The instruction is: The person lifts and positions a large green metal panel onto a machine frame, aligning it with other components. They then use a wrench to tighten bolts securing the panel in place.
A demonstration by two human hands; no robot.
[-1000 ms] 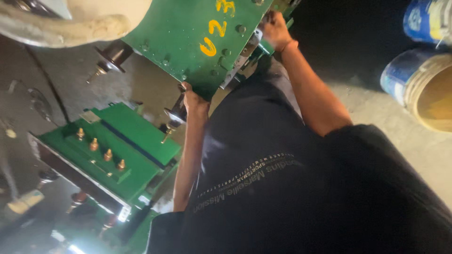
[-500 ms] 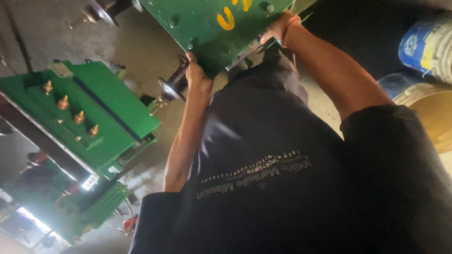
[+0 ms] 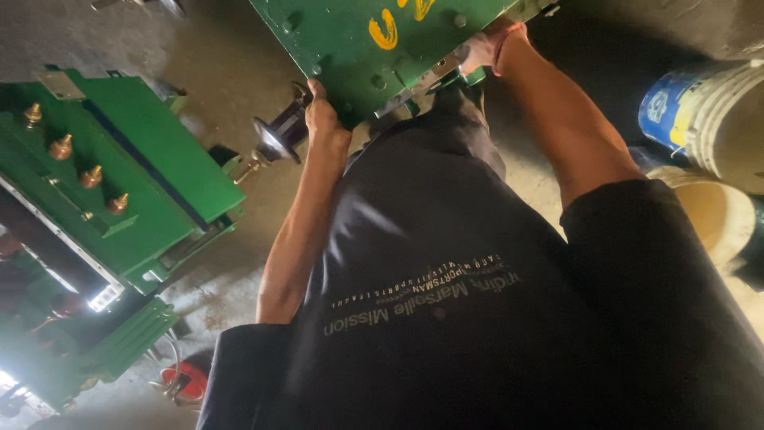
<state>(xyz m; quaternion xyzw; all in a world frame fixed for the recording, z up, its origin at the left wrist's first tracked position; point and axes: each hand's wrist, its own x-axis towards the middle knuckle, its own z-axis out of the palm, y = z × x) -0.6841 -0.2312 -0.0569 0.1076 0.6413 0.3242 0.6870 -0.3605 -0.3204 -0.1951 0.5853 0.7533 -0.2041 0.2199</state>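
Both hands grasp the green metal plate (image 3: pixel 374 40) ahead of the body: left hand (image 3: pixel 322 115) at its near corner, right hand (image 3: pixel 485 49) at the lower edge.

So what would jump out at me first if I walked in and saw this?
Probably the big green metal plate with yellow painted marks at the top, gripped at its lower edge by the person's left hand and right hand. Next, the green metal box at the left, topped by a row of brass-coloured studs. At the right edge stand pale buckets.
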